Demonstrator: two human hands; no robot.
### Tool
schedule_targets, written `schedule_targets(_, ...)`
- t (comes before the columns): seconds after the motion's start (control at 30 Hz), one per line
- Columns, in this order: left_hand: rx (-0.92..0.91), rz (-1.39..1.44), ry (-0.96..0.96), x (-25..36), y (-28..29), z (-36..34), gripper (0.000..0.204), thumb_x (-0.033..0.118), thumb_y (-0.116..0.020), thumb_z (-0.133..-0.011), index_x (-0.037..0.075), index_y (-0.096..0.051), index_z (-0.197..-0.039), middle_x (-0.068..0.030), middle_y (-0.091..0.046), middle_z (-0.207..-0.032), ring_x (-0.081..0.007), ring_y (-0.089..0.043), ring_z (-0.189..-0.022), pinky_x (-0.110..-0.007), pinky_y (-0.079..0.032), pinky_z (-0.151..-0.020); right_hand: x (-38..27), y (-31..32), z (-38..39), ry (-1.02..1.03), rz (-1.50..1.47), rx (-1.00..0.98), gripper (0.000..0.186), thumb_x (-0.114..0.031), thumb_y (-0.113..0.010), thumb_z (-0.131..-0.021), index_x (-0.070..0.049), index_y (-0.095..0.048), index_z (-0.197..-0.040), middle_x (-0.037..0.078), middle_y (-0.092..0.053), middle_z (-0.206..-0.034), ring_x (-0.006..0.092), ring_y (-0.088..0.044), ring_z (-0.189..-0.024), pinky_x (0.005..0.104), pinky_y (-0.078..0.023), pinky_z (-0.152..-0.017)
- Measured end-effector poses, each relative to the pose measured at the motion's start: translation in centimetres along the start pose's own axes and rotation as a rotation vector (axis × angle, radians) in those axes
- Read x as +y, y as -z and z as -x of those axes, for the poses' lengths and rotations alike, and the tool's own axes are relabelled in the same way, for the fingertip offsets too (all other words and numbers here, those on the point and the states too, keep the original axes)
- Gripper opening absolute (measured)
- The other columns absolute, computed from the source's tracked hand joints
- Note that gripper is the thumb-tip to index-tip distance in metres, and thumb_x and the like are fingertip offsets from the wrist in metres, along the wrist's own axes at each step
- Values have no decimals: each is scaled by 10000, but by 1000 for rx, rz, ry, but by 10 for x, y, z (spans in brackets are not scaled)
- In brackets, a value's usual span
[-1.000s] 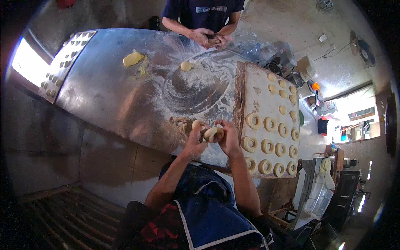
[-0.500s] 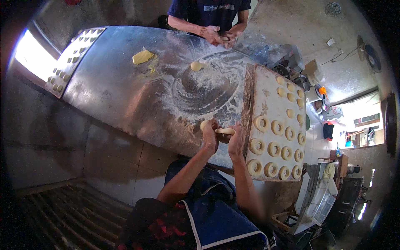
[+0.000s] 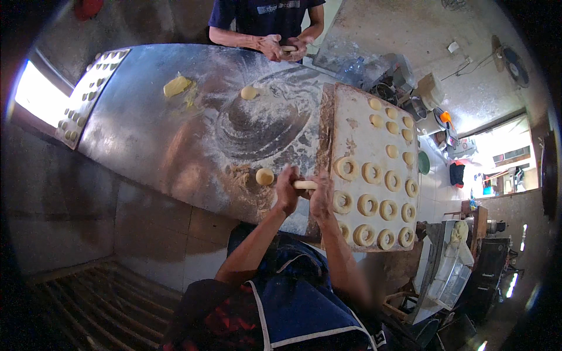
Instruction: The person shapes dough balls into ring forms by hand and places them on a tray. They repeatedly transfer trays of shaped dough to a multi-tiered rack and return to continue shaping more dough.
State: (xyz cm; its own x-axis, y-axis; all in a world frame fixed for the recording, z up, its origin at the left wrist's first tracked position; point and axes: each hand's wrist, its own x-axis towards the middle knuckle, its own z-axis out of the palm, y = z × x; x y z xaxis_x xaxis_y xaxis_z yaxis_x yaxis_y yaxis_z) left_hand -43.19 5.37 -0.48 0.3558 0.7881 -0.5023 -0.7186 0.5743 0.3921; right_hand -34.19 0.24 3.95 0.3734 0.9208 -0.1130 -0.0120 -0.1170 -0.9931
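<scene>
A piece of pale dough (image 3: 305,185) stretches between my two hands above the floured near edge of the metal table. My left hand (image 3: 287,190) is closed round its left end, and my right hand (image 3: 321,198) round the other end; whether it is a ring cannot be seen. Just left of my left hand, a round dough ball (image 3: 264,176) lies on the table. To my right, rows of dough rings (image 3: 367,205) rest on a flour-dusted board (image 3: 355,140), with smaller dough balls (image 3: 393,151) toward its far end.
Across the metal table (image 3: 134,117) a person's hands (image 3: 284,48) hold dough. Another dough ball (image 3: 249,93) sits by the flour (image 3: 293,105), and a yellow lump (image 3: 177,86) lies farther left. A tray of dough pieces (image 3: 99,82) stands at the far left.
The view has shifted, moving the scene leftward. My left hand has moved away from the dough ball, which shows whole now. Across the table, the person's dough now shows between their hands.
</scene>
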Motion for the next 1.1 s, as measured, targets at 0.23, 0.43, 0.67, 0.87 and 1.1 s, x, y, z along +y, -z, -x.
schedule_targets(0.23,-165,-648,-445,-20,-32,-10,475,450,-403,-998,55,-504,-755,-32,-498,-617,-181,-498,-579,-411,-417,-576,-16,48,-9,198,289,-59,667,-538,-320,-1007,70,-527,-828,204,-489,-651,277,-410,-600,447,-367,-604)
schedule_targets(0.43,-228,-860,-383,-34,-55,-20,388,408,-469,-987,36,-555,-917,-51,-578,-790,-252,-585,-731,-426,-470,-689,-15,79,-24,404,407,-63,580,-436,-364,-1024,43,-518,-736,143,-487,-617,222,-417,-584,405,-358,-568)
schedule_targets(0.67,-197,-738,-375,-67,-64,-46,494,409,-417,-1005,-15,-591,-819,-36,-601,-653,-255,-603,-629,-381,-453,-594,-25,114,-34,145,194,-117,546,-379,-475,-1002,-32,-407,-586,-14,-331,-538,101,-307,-526,336,-273,-465)
schedule_targets(0.87,-24,-1005,-531,-97,-70,-77,388,396,-448,-993,38,-596,-973,-94,-581,-829,-246,-602,-751,-398,-493,-677,-19,131,-68,231,88,-57,540,-401,-463,-1008,-30,-426,-616,-20,-382,-565,101,-341,-552,335,-295,-491)
schedule_targets(1.1,118,-273,-364,-93,-121,-105,349,361,-443,-993,22,-520,-963,-115,-548,-769,-242,-564,-714,-421,-488,-662,-32,172,-114,167,126,-163,357,-303,-622,-925,47,-636,-858,40,-564,-696,113,-489,-662,296,-437,-626)
